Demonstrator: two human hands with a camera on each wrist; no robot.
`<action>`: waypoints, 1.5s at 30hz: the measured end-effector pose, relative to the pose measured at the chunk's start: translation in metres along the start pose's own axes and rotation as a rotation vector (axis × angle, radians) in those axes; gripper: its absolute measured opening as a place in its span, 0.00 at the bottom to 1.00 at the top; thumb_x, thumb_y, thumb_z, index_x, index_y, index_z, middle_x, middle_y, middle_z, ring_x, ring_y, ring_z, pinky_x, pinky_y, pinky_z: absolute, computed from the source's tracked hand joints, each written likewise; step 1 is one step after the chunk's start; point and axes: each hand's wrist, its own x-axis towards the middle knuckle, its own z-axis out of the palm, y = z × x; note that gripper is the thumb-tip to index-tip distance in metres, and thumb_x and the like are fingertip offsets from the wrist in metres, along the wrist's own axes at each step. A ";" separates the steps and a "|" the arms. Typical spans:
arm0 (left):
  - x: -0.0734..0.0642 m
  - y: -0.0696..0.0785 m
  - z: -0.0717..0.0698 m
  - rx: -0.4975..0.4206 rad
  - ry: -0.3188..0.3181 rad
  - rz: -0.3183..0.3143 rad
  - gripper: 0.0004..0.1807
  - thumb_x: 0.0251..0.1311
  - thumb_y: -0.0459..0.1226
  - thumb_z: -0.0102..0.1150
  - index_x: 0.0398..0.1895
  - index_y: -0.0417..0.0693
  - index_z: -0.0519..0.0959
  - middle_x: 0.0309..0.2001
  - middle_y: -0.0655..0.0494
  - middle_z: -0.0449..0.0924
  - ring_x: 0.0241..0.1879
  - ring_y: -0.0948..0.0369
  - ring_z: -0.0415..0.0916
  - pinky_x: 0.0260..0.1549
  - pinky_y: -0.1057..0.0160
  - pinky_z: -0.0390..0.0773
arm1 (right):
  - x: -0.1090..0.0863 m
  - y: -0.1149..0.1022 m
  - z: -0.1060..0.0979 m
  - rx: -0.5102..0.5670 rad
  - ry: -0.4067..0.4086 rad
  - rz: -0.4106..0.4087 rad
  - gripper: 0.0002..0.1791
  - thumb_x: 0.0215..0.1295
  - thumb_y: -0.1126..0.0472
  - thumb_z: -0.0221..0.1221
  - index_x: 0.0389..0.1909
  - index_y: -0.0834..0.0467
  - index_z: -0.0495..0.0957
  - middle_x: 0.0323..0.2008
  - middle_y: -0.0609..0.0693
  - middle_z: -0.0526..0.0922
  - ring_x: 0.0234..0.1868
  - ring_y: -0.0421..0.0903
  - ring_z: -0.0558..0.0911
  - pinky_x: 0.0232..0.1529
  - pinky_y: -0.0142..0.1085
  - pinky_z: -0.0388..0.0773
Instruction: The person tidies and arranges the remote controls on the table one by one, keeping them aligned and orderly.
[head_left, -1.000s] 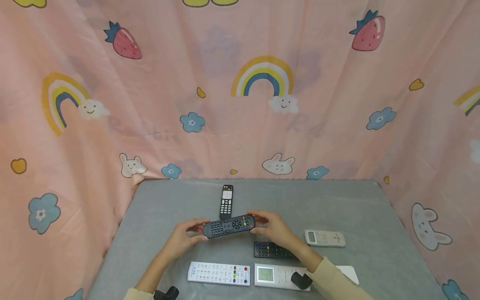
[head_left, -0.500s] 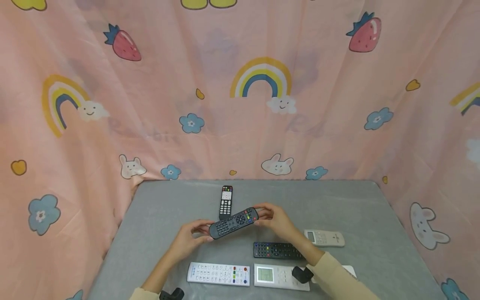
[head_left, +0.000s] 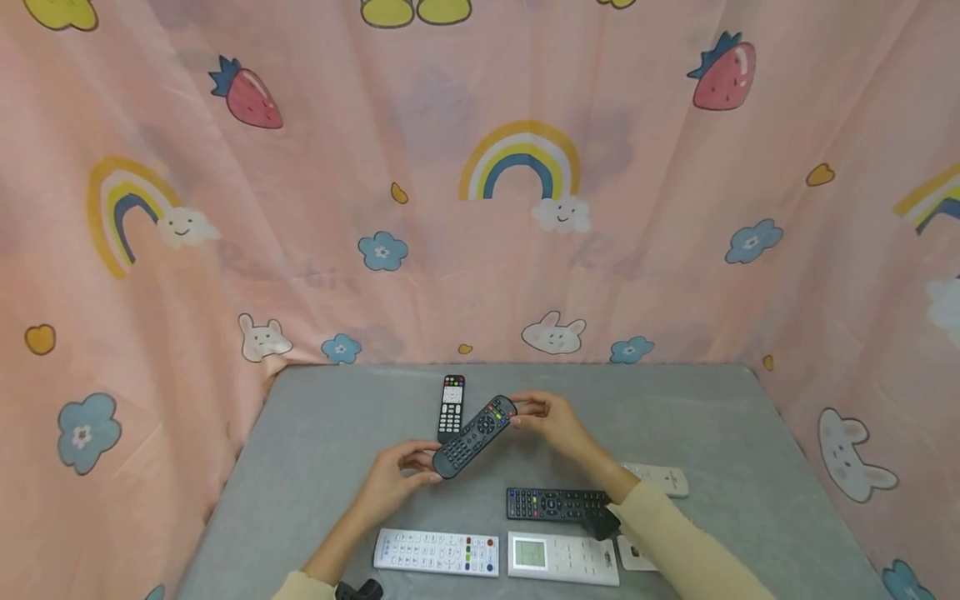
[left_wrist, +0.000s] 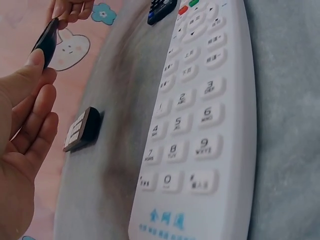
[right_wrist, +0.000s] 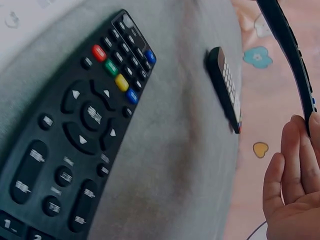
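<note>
Between both hands a dark grey remote control is held up over the table, tilted with its coloured-button end to the upper right. My left hand pinches its lower end, thumb on the near side. At the upper end, my right hand pinches it between thumb and fingers. In the left wrist view the held remote shows edge-on, raised off the table. The right wrist view shows my right fingers at the end of this remote. Behind it, a black remote with white buttons lies on the table, its lower end overlapped.
On the grey table a black remote lies under my right forearm. Nearer are a white remote and a white remote with a screen. A beige remote and another white one are partly covered by the right arm.
The held remote has turned anticlockwise from nearly level to a steep slant. My right hand has moved up and away; my left hand has shifted slightly right. The lying remotes stay put.
</note>
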 end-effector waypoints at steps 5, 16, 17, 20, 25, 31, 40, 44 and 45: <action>0.004 -0.002 0.009 0.022 0.028 -0.015 0.23 0.49 0.40 0.73 0.52 0.55 0.82 0.35 0.57 0.88 0.36 0.68 0.82 0.40 0.67 0.82 | 0.009 0.001 -0.001 -0.014 0.028 0.017 0.21 0.62 0.63 0.66 0.56 0.61 0.79 0.41 0.59 0.89 0.37 0.39 0.86 0.45 0.34 0.82; 0.017 -0.009 0.026 0.070 0.124 0.041 0.18 0.49 0.39 0.73 0.46 0.54 0.83 0.32 0.59 0.89 0.33 0.68 0.84 0.41 0.69 0.82 | 0.031 0.004 -0.007 -0.016 0.023 0.018 0.21 0.65 0.61 0.64 0.57 0.62 0.79 0.46 0.60 0.88 0.41 0.44 0.88 0.50 0.42 0.84; 0.018 -0.010 0.027 0.059 0.130 0.050 0.18 0.48 0.38 0.73 0.46 0.54 0.83 0.32 0.58 0.89 0.33 0.67 0.84 0.41 0.68 0.83 | 0.033 0.004 -0.007 -0.016 0.016 0.017 0.21 0.65 0.62 0.64 0.58 0.62 0.79 0.47 0.60 0.87 0.42 0.45 0.89 0.51 0.43 0.84; 0.021 -0.010 0.031 0.042 0.138 0.077 0.19 0.48 0.36 0.73 0.46 0.51 0.83 0.32 0.56 0.89 0.33 0.66 0.85 0.41 0.68 0.83 | 0.040 0.006 -0.007 -0.006 0.009 0.022 0.21 0.66 0.62 0.63 0.58 0.62 0.78 0.48 0.61 0.87 0.44 0.48 0.89 0.52 0.45 0.84; 0.025 -0.010 0.036 0.098 0.151 0.121 0.20 0.48 0.37 0.73 0.47 0.48 0.83 0.31 0.56 0.89 0.32 0.68 0.83 0.37 0.69 0.83 | 0.049 0.008 -0.007 -0.022 0.010 0.045 0.20 0.67 0.61 0.62 0.60 0.59 0.79 0.48 0.59 0.88 0.45 0.48 0.88 0.55 0.47 0.82; 0.034 -0.012 0.040 0.215 0.166 0.138 0.21 0.48 0.38 0.73 0.47 0.46 0.83 0.31 0.57 0.89 0.30 0.69 0.83 0.34 0.71 0.83 | 0.059 0.009 -0.006 -0.042 0.010 0.039 0.20 0.68 0.61 0.61 0.60 0.59 0.78 0.46 0.59 0.88 0.44 0.47 0.88 0.54 0.45 0.82; 0.043 -0.012 0.044 0.360 0.183 0.118 0.18 0.49 0.40 0.73 0.44 0.46 0.84 0.29 0.58 0.88 0.26 0.70 0.81 0.29 0.74 0.81 | 0.076 0.008 -0.004 -0.090 0.012 0.000 0.19 0.68 0.65 0.60 0.58 0.65 0.78 0.46 0.64 0.87 0.41 0.49 0.88 0.49 0.43 0.83; 0.045 -0.013 0.047 0.454 0.216 0.151 0.17 0.47 0.42 0.74 0.41 0.46 0.85 0.26 0.59 0.87 0.24 0.70 0.80 0.26 0.74 0.78 | 0.082 0.009 -0.002 -0.126 0.020 0.022 0.18 0.68 0.65 0.60 0.58 0.64 0.79 0.46 0.63 0.87 0.41 0.48 0.88 0.50 0.43 0.83; 0.046 -0.014 0.048 0.477 0.222 0.160 0.17 0.47 0.43 0.74 0.41 0.47 0.85 0.26 0.60 0.87 0.24 0.71 0.80 0.26 0.74 0.78 | 0.083 0.010 -0.002 -0.130 0.023 0.027 0.18 0.68 0.65 0.60 0.58 0.63 0.79 0.46 0.62 0.87 0.41 0.48 0.88 0.49 0.43 0.83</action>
